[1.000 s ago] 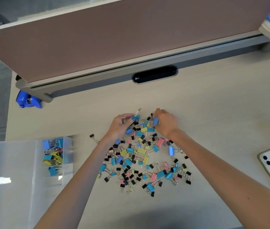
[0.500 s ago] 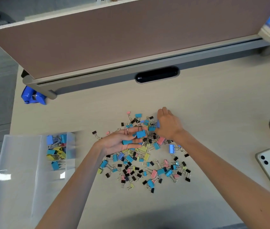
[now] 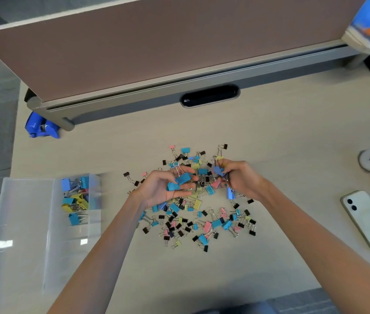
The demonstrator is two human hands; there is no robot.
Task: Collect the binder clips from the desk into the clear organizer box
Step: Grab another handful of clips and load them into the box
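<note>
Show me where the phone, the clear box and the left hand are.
phone (image 3: 369, 223), head view, middle of its white back.
clear box (image 3: 72, 254), head view, a bare part.
left hand (image 3: 155, 193), head view, its palm.

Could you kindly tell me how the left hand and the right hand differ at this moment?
The left hand is turned palm up, whereas the right hand shows its back to the camera. The left hand holds two teal clips across loosely bent fingers; the right hand pinches one darker blue clip in tightly curled fingers. Both are above the clip pile on the desk.
</note>
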